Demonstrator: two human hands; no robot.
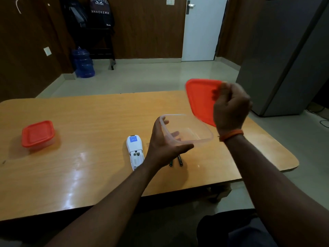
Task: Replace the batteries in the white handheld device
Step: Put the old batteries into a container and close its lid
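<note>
Left hand (163, 148) holds clear container (207, 135); white device (134, 150) points lengthwise away.

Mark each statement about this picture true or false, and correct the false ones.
1. The left hand holds a clear container. True.
2. The right hand holds a blue lid. False: it grips a red lid.
3. The white device has its battery compartment shut. False: the compartment lies open.
4. The second container has its lid on. True.
5. The batteries lie inside the clear container. False: they lie on the table beside the white device.
</note>
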